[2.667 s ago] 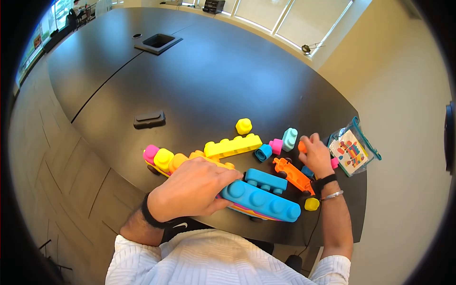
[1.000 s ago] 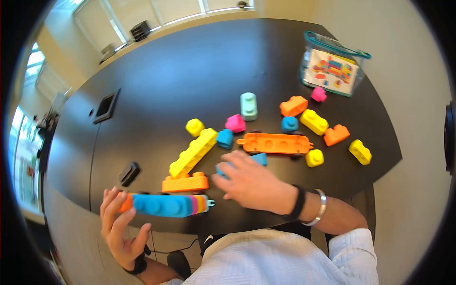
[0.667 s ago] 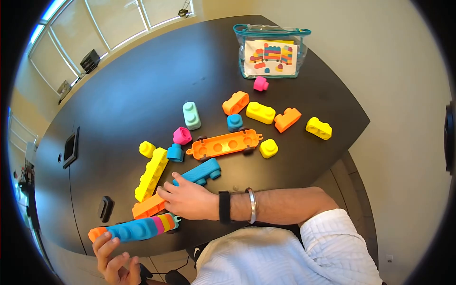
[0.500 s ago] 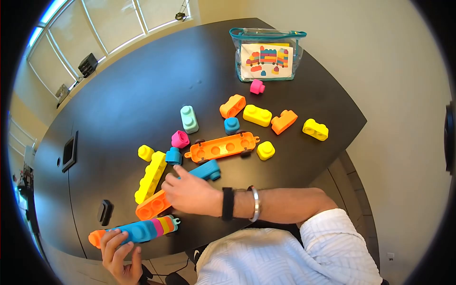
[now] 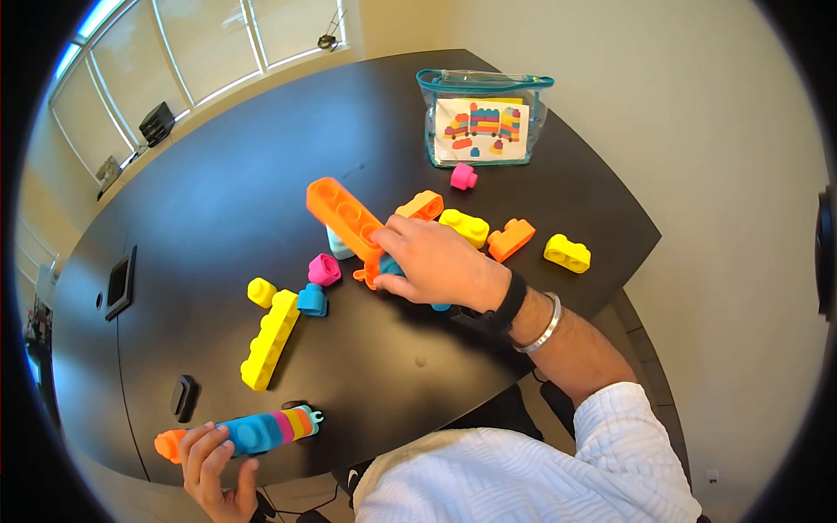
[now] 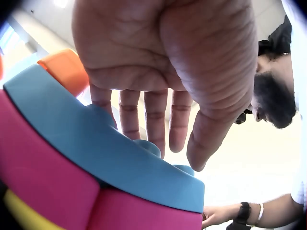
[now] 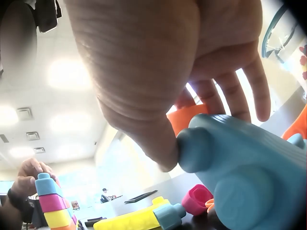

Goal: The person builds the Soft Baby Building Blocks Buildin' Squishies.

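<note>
Two hands out over the worktop (image 5: 375, 375), each at a different job. Right hand (image 5: 449, 261) pinches a long orange block (image 5: 344, 213) and a long blue block (image 7: 252, 165) together, thumb on the blue side, fingers toward the orange; both appear held up above the loose pieces. Left hand (image 5: 214, 466) lies slack, fingers parted and laid over the stacked car (image 5: 253, 433) near the worktop's edge, thumb standing off it; pressure, cannot tell. Step in hand, by my reading: shifting loose blocks with the right while the left steadies the built car. Next move seems to call for a firm pinch on both blocks at once, and enough height to pass the pieces below. Just under the right hand, an orange hooked piece (image 5: 366, 275), mostly hidden. Close by, a pink block (image 5: 324, 269) and a small blue block (image 5: 312, 300); nearer the left hand, a long yellow block (image 5: 270, 340). Farther out, more orange and yellow blocks, then a clear bag (image 5: 485, 84) with a picture card (image 5: 481, 131), standing toward the far end.
</note>
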The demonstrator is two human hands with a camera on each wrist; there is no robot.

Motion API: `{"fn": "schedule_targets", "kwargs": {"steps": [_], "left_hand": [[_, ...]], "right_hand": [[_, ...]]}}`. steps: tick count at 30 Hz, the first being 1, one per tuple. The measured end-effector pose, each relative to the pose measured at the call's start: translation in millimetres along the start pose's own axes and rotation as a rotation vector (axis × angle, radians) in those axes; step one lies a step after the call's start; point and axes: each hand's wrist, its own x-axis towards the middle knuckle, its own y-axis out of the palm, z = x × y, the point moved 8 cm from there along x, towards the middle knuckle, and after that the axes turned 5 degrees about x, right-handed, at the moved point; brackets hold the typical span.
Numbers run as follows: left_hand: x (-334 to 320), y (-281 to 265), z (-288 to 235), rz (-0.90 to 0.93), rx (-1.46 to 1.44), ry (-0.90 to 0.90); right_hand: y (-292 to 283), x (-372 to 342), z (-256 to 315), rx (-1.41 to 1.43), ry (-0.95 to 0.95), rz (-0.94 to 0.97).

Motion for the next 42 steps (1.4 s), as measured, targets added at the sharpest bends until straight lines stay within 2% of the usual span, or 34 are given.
{"fn": "schedule_targets", "kwargs": {"steps": [1,3,4,6,7,9,10,11,13,14,15,17,18,19,21,22,23,25,26,27,29,33,37,42], "left_hand": [[1,1,0,-0.001,-0.019,-0.024],[4,5,-5,0.017,-0.019,-0.039],[5,7,-4,0.037,-0.016,-0.058],[4,12,-2,0.044,-0.013,-0.041],[4,13,-2,0.054,-0.008,-0.03],[4,12,-4,0.073,0.01,-0.034],[5,12,-4,0.092,0.022,-0.038],[5,11,-4,0.089,0.027,-0.045],[6,12,-7,0.097,0.034,-0.036],[7,14,-6,0.096,0.036,-0.052],[8,16,-7,0.098,0.065,-0.031],[11,17,-9,0.101,0.103,-0.029],[13,19,-11,0.11,0.119,-0.026],[14,21,-14,0.12,0.135,-0.023],[16,24,-15,0.112,0.166,-0.033],[17,25,-18,0.104,0.172,-0.027],[18,25,-19,0.097,0.177,-0.021],[18,25,-18,0.103,0.192,-0.029],[17,25,-19,0.109,0.2,-0.025],[17,26,-18,0.11,0.206,-0.038],[19,28,-19,0.119,0.211,-0.05],[21,32,-22,0.127,0.256,-0.071],[24,27,-24,0.053,0.237,-0.087],[24,31,-24,0.078,0.224,-0.07]], "right_hand": [[2,0,-2,-0.004,0.004,-0.003],[13,-1,-16,0.024,0.189,0.014],[18,0,-16,0.025,0.191,0.011],[34,-1,-19,0.033,0.246,0.141],[32,-4,-20,0.035,0.245,0.14],[34,-11,-11,0.078,0.158,0.295],[32,-11,-12,0.073,0.178,0.339],[33,-14,-16,0.074,0.169,0.342],[23,-21,-24,-0.018,0.087,0.232],[22,-25,-30,-0.022,0.164,0.31],[19,-29,-33,-0.02,0.151,0.323],[22,-32,-34,-0.072,0.191,0.477],[26,-34,-38,-0.121,0.278,0.617],[27,-32,-35,-0.122,0.264,0.625],[24,-35,-37,-0.074,0.264,0.616],[22,-36,-42,0.002,0.172,0.491],[24,-33,-45,0.003,0.159,0.497],[14,-20,-54,0.13,0.232,0.33],[9,-20,-48,-0.031,0.174,0.286],[11,-19,-46,-0.027,0.162,0.293],[17,-21,-52,-0.009,0.261,0.325],[30,-19,-61,-0.088,0.22,0.295],[22,-13,-38,-0.181,0.175,0.228],[34,-1,-34,-0.238,0.122,0.325]]}}
